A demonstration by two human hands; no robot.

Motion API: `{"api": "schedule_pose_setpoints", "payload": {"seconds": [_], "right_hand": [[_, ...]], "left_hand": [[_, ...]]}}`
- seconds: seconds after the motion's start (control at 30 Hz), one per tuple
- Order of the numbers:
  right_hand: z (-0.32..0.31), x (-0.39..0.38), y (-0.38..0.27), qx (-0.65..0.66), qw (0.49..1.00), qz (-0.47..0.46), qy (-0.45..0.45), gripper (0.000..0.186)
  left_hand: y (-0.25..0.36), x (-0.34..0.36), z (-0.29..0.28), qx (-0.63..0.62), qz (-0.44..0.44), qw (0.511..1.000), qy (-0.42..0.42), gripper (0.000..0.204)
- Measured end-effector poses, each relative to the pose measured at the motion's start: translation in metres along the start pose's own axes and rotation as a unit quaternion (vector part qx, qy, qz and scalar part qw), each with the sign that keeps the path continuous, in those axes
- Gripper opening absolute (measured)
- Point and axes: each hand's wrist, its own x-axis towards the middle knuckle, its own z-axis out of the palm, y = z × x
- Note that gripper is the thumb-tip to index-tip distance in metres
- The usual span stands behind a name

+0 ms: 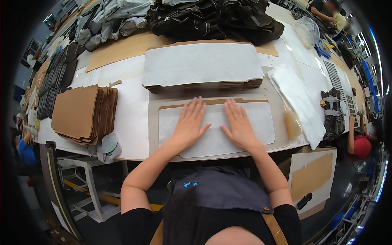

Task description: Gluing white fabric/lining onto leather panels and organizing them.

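Both palms lie flat on a white sheet (pixel 216 143) with a brown strip showing along its far edge. My left hand (pixel 191 124) presses its left half, fingers stretched away from me. On the right half rests my right hand (pixel 239 124), its thumb pointing inward. Neither hand grips anything. The sheet lies on a grey board (pixel 153 134) at the table's near edge. Just beyond the fingertips stands a thick stack of brown cardboard pieces topped with a white sheet (pixel 202 63).
A stack of brown cardboard pieces (pixel 75 112) stands at the left, near a small plastic bag (pixel 109 148). Dark fabric pieces (pixel 212 20) heap at the back. Folded white material (pixel 298 106) and a yellowish block (pixel 292 123) lie right. A person in red (pixel 359 143) works at far right.
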Motion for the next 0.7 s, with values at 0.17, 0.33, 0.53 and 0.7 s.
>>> {"api": "schedule_pose_setpoints", "payload": {"seconds": [0.17,0.33,0.53,0.7], "right_hand": [[0.015,0.013,-0.005,-0.015,0.996,-0.083,-0.021,0.079],[-0.004,-0.018,0.041,-0.025,0.999,0.038,-0.007,0.086],[-0.016,-0.063,0.060,-0.043,0.993,0.109,-0.012,0.092],[-0.023,-0.089,0.086,-0.053,0.986,0.160,-0.006,0.093]], "left_hand": [[-0.002,0.007,0.008,-0.014,0.015,1.000,-0.013,0.073],[-0.028,-0.022,-0.018,0.028,-0.104,0.993,-0.038,0.081],[-0.008,-0.083,-0.035,0.006,-0.136,0.989,-0.065,0.086],[-0.012,-0.097,-0.034,0.035,-0.163,0.981,-0.096,0.089]]}}
